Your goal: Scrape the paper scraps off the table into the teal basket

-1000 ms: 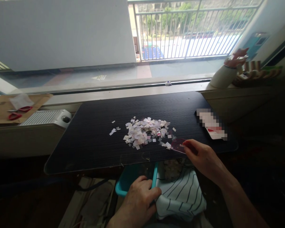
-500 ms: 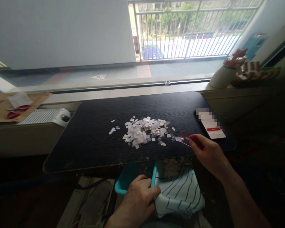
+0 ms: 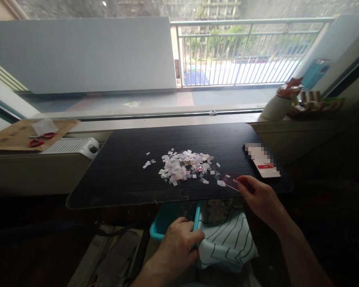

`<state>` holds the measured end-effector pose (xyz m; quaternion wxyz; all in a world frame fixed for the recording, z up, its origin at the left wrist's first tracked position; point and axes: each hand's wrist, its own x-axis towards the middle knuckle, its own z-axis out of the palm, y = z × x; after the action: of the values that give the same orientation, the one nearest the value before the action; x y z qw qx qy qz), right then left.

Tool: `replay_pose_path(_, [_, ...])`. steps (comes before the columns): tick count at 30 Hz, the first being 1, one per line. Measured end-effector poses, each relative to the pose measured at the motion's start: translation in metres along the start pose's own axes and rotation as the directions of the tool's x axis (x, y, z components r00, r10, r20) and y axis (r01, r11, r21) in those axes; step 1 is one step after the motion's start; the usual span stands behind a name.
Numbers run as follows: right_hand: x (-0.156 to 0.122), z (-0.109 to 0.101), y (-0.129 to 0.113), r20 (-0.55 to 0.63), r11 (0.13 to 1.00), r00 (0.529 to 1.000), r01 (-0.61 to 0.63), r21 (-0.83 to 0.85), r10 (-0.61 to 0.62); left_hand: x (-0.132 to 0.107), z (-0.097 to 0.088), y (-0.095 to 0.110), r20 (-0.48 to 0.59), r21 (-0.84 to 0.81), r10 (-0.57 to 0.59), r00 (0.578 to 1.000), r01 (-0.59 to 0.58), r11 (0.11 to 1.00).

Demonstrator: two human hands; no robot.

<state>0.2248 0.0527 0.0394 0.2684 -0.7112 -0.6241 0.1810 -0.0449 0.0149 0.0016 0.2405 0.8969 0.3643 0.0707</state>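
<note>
A heap of small cut paper pieces [image 3: 182, 165], white and clear, lies on the dark table [image 3: 122, 147], with a few scraps scattered at its sides. At the right of the heap my right hand [image 3: 257, 197] pinches a thin, see-through pinkish plastic disc [image 3: 231, 180] with one straight edge, held low at the tabletop beside loose scraps. Below the table's front edge my left hand [image 3: 179, 241] is closed round the rim of a turquoise plastic bin [image 3: 159, 225]. Next to that hand, a striped cloth [image 3: 230, 239] lies over the bin's right side.
A phone [image 3: 263, 161] lies at the table's right side. On the left sill are red-handled scissors [image 3: 42, 139], brown paper [image 3: 12, 133] and a white radiator [image 3: 73, 147]. A white vase [image 3: 275, 107] and a wooden rack [image 3: 314, 105] stand at the back right.
The camera view has tilted up slightly and shifted. My right hand and the disc have moved slightly nearer the table's front edge. My left hand keeps its grip on the bin.
</note>
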Motion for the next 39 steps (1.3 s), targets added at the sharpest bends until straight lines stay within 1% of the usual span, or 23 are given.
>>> replay_pose_path(6, [-0.003,0.006,0.007,-0.105,0.999,0.994,-0.018,-0.040,0.014,-0.002,0.001,0.005,-0.077,0.057,0.004,0.997,0.000,0.998])
replay_pose_path(15, [-0.009,0.020,0.015,-0.180,0.998,0.982,0.064,0.004,-0.062,-0.008,0.016,0.015,-0.141,0.093,-0.017,0.990,0.031,0.995])
replay_pose_path(19, [-0.011,0.021,0.017,-0.184,0.994,0.977,0.110,0.013,-0.106,-0.010,0.022,0.019,-0.164,0.103,-0.027,0.986,0.045,0.994])
replay_pose_path(24, [-0.015,0.018,0.015,-0.240,0.990,0.962,0.140,0.018,-0.132,-0.014,0.023,0.024,-0.186,0.126,-0.044,0.982,0.068,0.990])
replay_pose_path(28, [-0.014,0.016,0.013,-0.222,0.990,0.966,0.139,0.013,-0.132,-0.018,0.021,0.026,-0.199,0.143,-0.056,0.978,0.085,0.986])
replay_pose_path(33, [-0.003,0.017,0.015,-0.193,0.993,0.974,0.122,-0.001,-0.120,-0.021,0.019,0.024,-0.211,0.135,-0.062,0.976,0.092,0.987])
replay_pose_path(39, [0.005,0.029,0.017,-0.145,0.987,0.979,0.151,0.046,-0.143,-0.020,0.030,0.014,-0.257,0.047,-0.066,0.964,0.080,0.996])
